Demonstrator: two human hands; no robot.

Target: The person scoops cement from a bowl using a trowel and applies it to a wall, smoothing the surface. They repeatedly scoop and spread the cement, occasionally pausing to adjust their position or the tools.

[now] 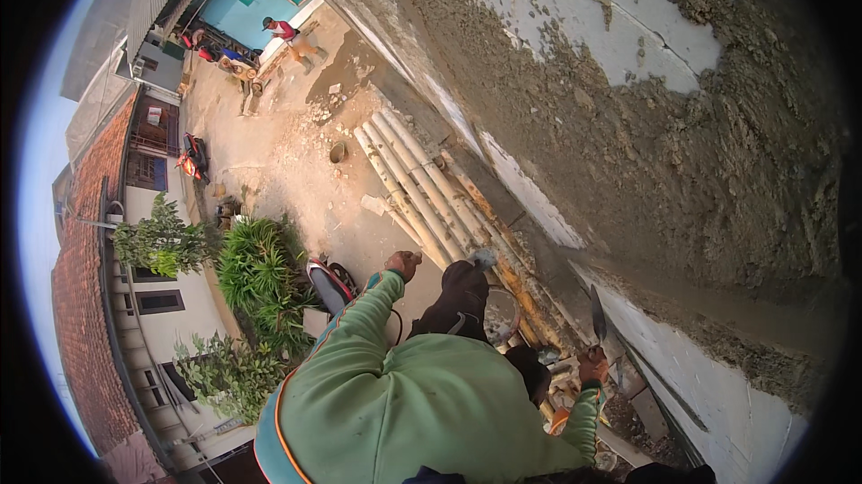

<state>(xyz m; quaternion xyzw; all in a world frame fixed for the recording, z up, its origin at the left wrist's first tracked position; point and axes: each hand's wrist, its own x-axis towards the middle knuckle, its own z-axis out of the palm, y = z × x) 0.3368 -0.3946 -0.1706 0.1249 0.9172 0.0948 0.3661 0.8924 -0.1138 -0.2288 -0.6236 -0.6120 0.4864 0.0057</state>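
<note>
My left hand (404,266) is closed, held out beside my dark-clad leg (458,300) high above the ground; whatever it holds, if anything, is too small to make out. My right hand (591,365) grips a trowel (596,312), its blade pointing up beside the wall (628,215), which is partly coated in rough wet grey mortar with smooth pale patches. Both forearms are in green sleeves. Below me lie several long bamboo poles (413,179), running along the foot of the wall.
Down in the yard, people (289,39) stand near a turquoise building (224,13). A bucket (338,152) sits among rubble. A red motorbike (193,157), another scooter (330,285), plants (260,277) and a house with a tiled roof (85,286) line the left side.
</note>
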